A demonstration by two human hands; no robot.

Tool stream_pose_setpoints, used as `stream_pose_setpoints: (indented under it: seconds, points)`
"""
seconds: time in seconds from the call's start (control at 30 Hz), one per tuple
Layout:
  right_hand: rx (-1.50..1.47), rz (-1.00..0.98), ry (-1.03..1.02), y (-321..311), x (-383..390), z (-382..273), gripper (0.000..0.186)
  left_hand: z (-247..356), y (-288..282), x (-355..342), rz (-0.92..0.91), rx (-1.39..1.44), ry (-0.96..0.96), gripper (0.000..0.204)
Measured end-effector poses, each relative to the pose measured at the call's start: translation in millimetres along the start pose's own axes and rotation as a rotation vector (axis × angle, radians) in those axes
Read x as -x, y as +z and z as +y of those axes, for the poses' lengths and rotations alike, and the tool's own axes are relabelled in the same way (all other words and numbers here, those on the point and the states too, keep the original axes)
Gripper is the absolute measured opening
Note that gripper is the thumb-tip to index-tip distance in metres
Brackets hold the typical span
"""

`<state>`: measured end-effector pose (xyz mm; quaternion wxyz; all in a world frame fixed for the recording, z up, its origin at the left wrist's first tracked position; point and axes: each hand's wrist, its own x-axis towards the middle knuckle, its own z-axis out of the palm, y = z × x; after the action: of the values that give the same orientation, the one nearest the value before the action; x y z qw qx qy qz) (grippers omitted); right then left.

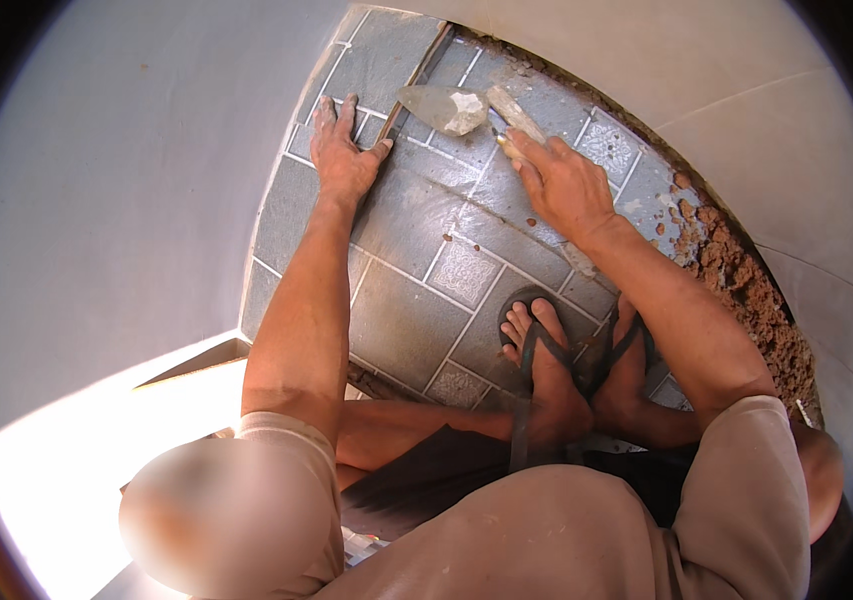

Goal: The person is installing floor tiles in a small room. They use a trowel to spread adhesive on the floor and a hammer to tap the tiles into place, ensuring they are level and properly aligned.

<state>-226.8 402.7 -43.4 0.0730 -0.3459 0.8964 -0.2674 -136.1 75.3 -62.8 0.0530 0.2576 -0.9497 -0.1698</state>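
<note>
My left hand [351, 160] rests with spread fingers on the grey patterned tiles [376, 50], its thumb against a long narrow strip [428, 60] lying across them. In my right hand [566, 185] is the yellowish handle of a trowel [441, 108]; its pointed, mortar-stained blade reaches left toward the strip. A pale, stained stick [514, 110] lies just beyond the handle, partly behind my fingers. Small reddish crumbs dot the tiles near my right wrist.
Reddish rubble [731, 275] lines the curved right edge of the tiles, beside a beige wall [766, 150]. A plain grey wall [126, 230] rises on the left, above a sunlit patch. My sandalled feet [546, 360] are on the tiles below my hands.
</note>
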Motion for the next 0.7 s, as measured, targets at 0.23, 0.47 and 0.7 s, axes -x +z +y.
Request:
stream_pose_setpoints:
  seconds: [0.23,0.47,0.7]
  points:
    - [0.001,0.002,0.012,-1,8,8,0.043,3,-1,1,0.001,0.002,-0.008,0.101]
    - [0.000,-0.018,0.015,4,7,11,0.043,0,0,3,0.011,0.002,0.009,0.100]
    - [0.024,0.027,-0.071,14,1,25,0.043,2,1,2,0.001,-0.009,-0.010,0.100]
